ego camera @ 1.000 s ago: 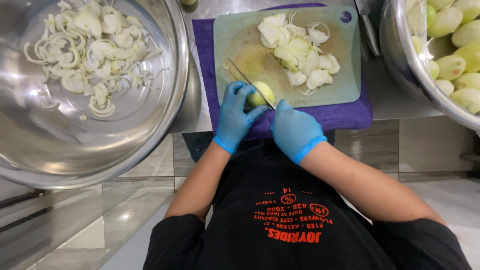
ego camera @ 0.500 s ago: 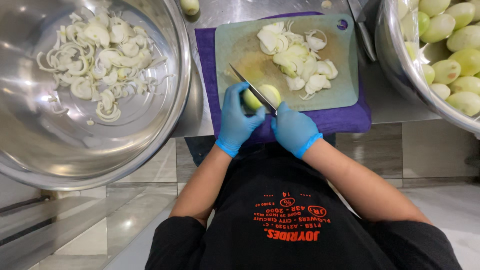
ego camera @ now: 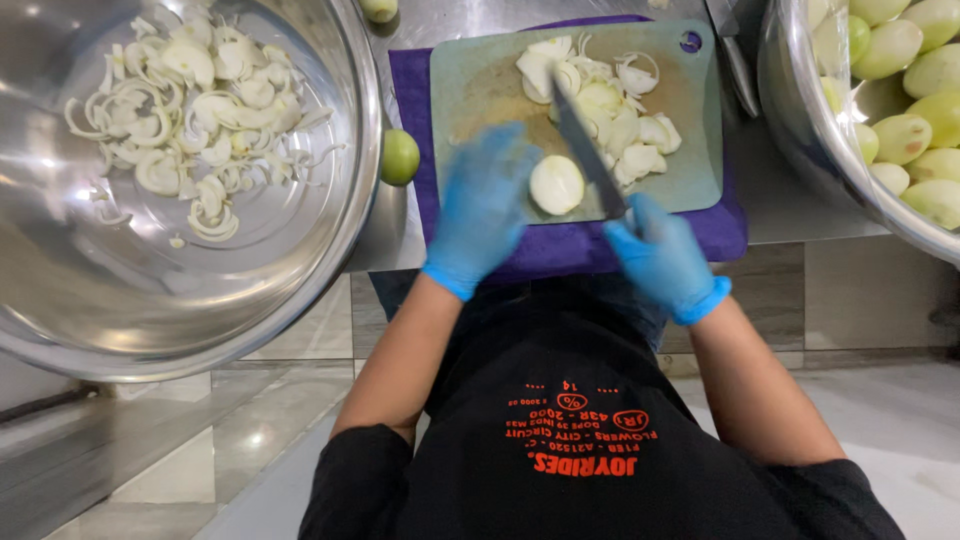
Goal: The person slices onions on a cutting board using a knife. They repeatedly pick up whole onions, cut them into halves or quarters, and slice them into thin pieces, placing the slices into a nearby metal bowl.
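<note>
Blue-gloved right hand (ego camera: 662, 255) gripped the knife (ego camera: 585, 150) handle, blade lifted off and angled over the cutting board (ego camera: 480, 85). Half a second before, the blade sat on the onion under the left hand (ego camera: 482, 205); now that hand had slid off, blurred, holding nothing I could make out. Onion half (ego camera: 556, 184) lay cut-face up near the board's front edge, beside the slices (ego camera: 610, 90). Judged: one cut done, piece freed. Steel bowl (ego camera: 300, 260) at left held sliced onion.
</note>
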Demonstrator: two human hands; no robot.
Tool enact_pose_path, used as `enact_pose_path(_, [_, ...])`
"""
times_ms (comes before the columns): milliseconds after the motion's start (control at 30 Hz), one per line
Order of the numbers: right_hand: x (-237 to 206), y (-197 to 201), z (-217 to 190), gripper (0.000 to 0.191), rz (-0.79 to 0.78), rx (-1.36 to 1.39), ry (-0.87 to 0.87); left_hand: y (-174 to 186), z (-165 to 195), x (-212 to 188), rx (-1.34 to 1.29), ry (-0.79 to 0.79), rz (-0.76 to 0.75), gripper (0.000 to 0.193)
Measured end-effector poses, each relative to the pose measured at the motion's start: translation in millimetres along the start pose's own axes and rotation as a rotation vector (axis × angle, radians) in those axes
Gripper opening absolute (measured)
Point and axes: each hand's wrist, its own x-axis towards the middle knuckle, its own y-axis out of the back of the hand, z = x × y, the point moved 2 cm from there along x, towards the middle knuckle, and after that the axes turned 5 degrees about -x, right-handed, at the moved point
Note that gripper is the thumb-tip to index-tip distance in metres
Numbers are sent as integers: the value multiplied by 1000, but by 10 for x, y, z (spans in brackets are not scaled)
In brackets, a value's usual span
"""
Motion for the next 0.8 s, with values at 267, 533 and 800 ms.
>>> enact_pose_path(267, [-8, 370, 62, 31, 187, 1, -4, -103, 120, 283, -231, 4, -186, 38])
enact_pose_path(533, [-1, 118, -99, 22, 131, -118, 147, 87, -51, 58, -75, 514, -77, 37])
enact_pose_path(800, [-62, -203, -325, 23, 18, -366, 123, 81, 2, 75, -269, 128, -123, 41])
